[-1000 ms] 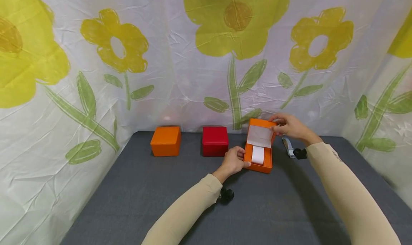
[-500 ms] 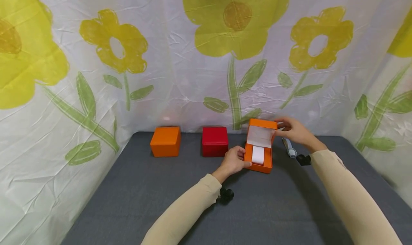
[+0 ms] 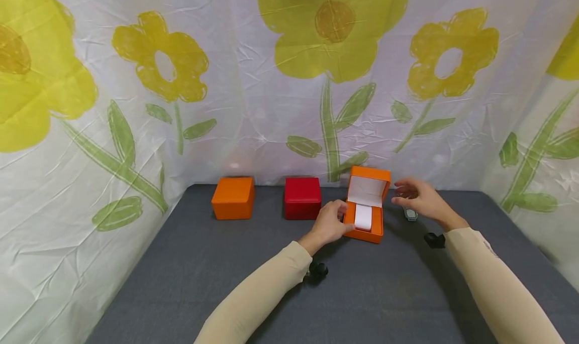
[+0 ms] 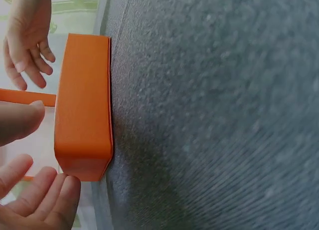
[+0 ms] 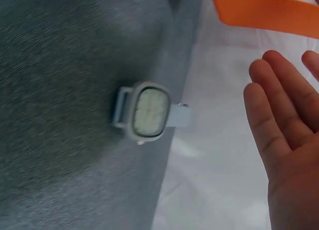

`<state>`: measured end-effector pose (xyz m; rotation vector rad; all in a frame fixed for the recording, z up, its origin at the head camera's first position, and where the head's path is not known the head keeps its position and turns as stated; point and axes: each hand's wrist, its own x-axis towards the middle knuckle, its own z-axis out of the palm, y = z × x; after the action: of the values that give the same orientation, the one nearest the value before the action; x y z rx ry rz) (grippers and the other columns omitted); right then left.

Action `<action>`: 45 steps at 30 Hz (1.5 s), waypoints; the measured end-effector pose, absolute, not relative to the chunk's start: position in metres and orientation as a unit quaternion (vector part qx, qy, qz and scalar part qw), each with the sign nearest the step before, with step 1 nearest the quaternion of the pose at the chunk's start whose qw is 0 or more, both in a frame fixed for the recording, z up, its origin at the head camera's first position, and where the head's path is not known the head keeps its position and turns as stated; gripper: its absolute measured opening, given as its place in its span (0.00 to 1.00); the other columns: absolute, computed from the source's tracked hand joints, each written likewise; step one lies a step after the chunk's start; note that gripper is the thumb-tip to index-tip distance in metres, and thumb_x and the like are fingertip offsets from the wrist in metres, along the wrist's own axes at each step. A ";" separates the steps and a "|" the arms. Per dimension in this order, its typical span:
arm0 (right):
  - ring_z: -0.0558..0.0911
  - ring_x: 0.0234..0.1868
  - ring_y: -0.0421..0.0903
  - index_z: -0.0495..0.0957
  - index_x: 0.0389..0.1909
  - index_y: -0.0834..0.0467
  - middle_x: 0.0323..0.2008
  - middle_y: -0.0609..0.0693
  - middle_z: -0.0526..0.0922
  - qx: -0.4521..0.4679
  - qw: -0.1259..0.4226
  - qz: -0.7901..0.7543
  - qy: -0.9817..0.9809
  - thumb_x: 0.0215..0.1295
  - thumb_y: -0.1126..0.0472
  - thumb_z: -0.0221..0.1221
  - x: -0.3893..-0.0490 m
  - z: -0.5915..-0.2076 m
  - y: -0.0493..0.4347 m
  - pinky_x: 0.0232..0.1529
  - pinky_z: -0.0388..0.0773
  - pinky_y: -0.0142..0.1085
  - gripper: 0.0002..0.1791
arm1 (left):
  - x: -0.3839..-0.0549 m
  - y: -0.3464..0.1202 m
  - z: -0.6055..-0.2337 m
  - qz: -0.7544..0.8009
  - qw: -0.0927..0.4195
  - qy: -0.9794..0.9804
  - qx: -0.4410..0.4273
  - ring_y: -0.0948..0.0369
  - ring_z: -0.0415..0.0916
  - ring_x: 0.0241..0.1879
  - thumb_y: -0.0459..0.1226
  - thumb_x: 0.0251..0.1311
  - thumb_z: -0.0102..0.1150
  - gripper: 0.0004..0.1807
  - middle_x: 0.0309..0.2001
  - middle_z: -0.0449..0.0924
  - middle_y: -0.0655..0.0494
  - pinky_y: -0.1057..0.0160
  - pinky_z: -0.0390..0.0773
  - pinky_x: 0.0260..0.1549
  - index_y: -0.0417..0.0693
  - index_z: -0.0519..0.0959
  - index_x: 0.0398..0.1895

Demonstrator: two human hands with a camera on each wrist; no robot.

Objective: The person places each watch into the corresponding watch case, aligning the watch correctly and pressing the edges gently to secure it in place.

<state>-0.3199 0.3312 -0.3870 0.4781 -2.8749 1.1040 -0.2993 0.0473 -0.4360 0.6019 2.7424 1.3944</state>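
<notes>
An orange watch box [image 3: 364,236] stands on the table with its lid [image 3: 373,173] raised, showing a pale lining and a white cushion [image 3: 363,217]. My left hand [image 3: 328,222] is at the box's left side; in the left wrist view its fingertips [image 4: 70,182] touch the box's end, and the thumb sits above the body. Just right of the lid, my right hand [image 3: 424,201] is off the box with fingers loosely bent and nothing in them. A watch [image 5: 151,112] with a pale strap lies on the table below that hand, partly hidden by it in the head view.
A red box [image 3: 302,199] and another orange box [image 3: 233,199], both closed, stand in line to the left along the back of the dark grey table [image 3: 190,283]. Behind the table hangs a white curtain [image 3: 253,118] printed with yellow flowers.
My right hand has let go of the lid and moved to the right, over the watch. The lid stays raised. The left hand has slightly shifted at the box's side.
</notes>
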 end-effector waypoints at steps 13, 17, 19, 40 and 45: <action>0.75 0.53 0.61 0.68 0.61 0.63 0.55 0.63 0.74 0.107 0.021 0.321 -0.941 0.59 0.40 0.62 -0.307 -0.402 0.353 0.48 0.75 0.53 0.38 | -0.313 0.057 -0.423 0.347 0.012 0.894 0.285 0.59 0.71 0.50 0.41 0.51 0.71 0.30 0.53 0.72 0.53 0.65 0.73 0.51 0.50 0.73 0.59; 0.77 0.49 0.60 0.70 0.60 0.63 0.54 0.64 0.75 0.107 0.028 0.306 -0.946 0.60 0.43 0.63 -0.306 -0.406 0.359 0.45 0.77 0.51 0.35 | -0.318 0.061 -0.419 0.315 0.024 0.897 0.309 0.60 0.69 0.52 0.42 0.51 0.71 0.31 0.55 0.71 0.55 0.66 0.72 0.53 0.51 0.72 0.61; 0.79 0.47 0.60 0.70 0.60 0.63 0.54 0.65 0.75 0.106 0.030 0.304 -0.946 0.60 0.46 0.64 -0.306 -0.409 0.362 0.43 0.77 0.50 0.34 | -0.322 0.063 -0.418 0.287 0.026 0.902 0.321 0.61 0.68 0.52 0.42 0.51 0.71 0.32 0.56 0.70 0.56 0.66 0.71 0.54 0.51 0.71 0.61; 0.74 0.52 0.66 0.68 0.60 0.69 0.54 0.70 0.73 0.111 -0.007 0.306 -0.946 0.58 0.57 0.66 -0.319 -0.433 0.377 0.47 0.75 0.55 0.32 | -0.335 0.069 -0.409 0.178 0.060 0.917 0.352 0.59 0.67 0.59 0.44 0.52 0.71 0.36 0.62 0.69 0.55 0.65 0.66 0.60 0.50 0.69 0.66; 0.76 0.51 0.65 0.69 0.58 0.69 0.53 0.70 0.75 0.132 0.005 0.297 -0.946 0.58 0.59 0.66 -0.321 -0.437 0.379 0.47 0.74 0.55 0.30 | -0.338 0.073 -0.412 0.172 0.069 0.920 0.346 0.60 0.66 0.61 0.44 0.51 0.71 0.39 0.64 0.68 0.56 0.65 0.66 0.60 0.52 0.67 0.68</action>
<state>-0.3211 0.3788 -0.4371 0.4145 -2.9612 0.9289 -0.3381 0.0730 -0.4119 1.0412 2.7702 0.5168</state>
